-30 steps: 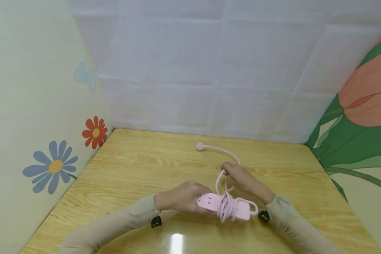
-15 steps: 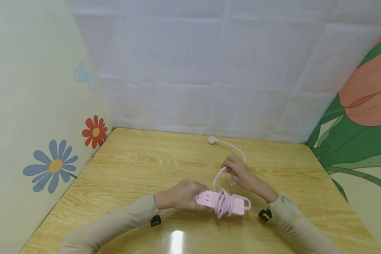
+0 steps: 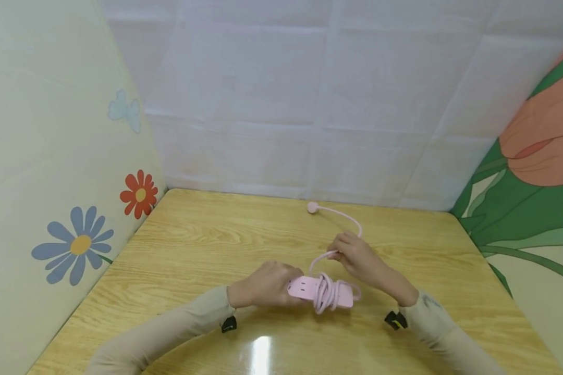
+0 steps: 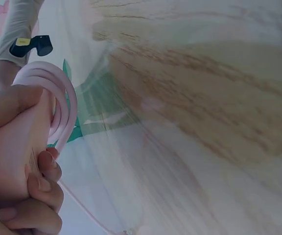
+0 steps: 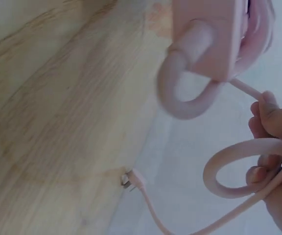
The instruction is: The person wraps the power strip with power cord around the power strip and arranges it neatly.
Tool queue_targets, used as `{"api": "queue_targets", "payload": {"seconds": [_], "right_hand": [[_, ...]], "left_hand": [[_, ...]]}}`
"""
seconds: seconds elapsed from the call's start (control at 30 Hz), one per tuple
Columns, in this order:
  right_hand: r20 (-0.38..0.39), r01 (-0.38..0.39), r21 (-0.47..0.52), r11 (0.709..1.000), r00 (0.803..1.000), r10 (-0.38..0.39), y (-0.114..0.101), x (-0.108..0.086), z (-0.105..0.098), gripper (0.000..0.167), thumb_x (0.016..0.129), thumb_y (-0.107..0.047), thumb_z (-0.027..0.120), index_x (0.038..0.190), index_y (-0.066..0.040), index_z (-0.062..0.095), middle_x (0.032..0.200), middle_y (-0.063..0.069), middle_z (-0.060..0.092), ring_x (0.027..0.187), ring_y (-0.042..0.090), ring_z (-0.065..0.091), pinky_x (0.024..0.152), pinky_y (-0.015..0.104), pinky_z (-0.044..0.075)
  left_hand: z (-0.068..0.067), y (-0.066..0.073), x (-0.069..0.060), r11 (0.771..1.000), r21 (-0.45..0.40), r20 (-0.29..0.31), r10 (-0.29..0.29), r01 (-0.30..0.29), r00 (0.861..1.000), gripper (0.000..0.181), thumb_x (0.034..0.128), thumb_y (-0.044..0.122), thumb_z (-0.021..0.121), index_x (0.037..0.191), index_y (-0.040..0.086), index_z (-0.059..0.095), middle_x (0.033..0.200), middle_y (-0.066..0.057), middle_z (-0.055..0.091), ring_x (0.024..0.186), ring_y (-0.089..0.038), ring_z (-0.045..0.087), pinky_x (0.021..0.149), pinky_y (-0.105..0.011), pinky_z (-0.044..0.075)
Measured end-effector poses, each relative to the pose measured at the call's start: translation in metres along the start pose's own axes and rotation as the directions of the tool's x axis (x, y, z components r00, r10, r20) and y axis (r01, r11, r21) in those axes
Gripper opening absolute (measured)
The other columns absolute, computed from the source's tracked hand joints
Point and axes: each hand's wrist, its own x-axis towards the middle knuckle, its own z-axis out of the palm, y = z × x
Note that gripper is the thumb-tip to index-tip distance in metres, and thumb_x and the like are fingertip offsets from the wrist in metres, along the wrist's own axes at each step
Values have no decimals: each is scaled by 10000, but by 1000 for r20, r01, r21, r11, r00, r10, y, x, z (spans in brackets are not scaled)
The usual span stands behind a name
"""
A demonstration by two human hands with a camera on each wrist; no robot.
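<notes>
A pink power strip [image 3: 345, 295] has its own pink cord [image 3: 326, 294] wound several times around its middle. My left hand [image 3: 268, 284] grips the strip's left end; in the left wrist view its fingers [image 4: 45, 188] curl around the body. Beyond the strip, my right hand [image 3: 360, 259] pinches the cord between thumb and fingers. A small loop of cord [image 5: 212, 169] hangs at that hand in the right wrist view. From there the free length runs to the plug [image 3: 313, 208], near the table's back edge; its metal prongs show in the right wrist view.
The wood-grain table [image 3: 206, 229] runs back to a white cloth backdrop [image 3: 262, 104]. Flower-printed panels [image 3: 51, 156] stand at both sides. Black devices [image 3: 396, 320] sit at both wrists.
Both hands and the strip have shifted slightly; the strip moved left and away from me. The plug swung right and back during the first half second, then stayed nearly still.
</notes>
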Motion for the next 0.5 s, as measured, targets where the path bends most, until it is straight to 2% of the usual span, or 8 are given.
{"api": "queue_targets", "payload": {"seconds": [0.27,0.37,0.5], "right_hand": [[58,-68,-41,997,996,71,-10,2,-9,161,790,-51,792,845,-82,643,774,-37,567,601,25,496,491,167,432],[87,-114,-14,993,990,115,-15,3,-11,158,816,-74,787,859,-98,637,779,-60,547,599,-1,476,484,156,419],[132,-159,43,986,979,152,-23,7,-15,146,851,-104,769,878,-119,627,791,-87,529,621,-11,462,499,154,427]], "left_hand": [[-4,-4,1,995,76,-33,-70,72,997,395,833,427,763,1011,83,687,774,65,622,588,2,488,504,-127,399],[-7,-4,2,991,83,-54,-97,101,994,396,827,408,778,1008,68,690,781,46,638,589,-6,502,512,-123,413],[-10,-5,2,988,102,-101,-103,113,990,365,820,396,792,934,67,680,744,37,625,568,-20,497,497,-129,410]]}}
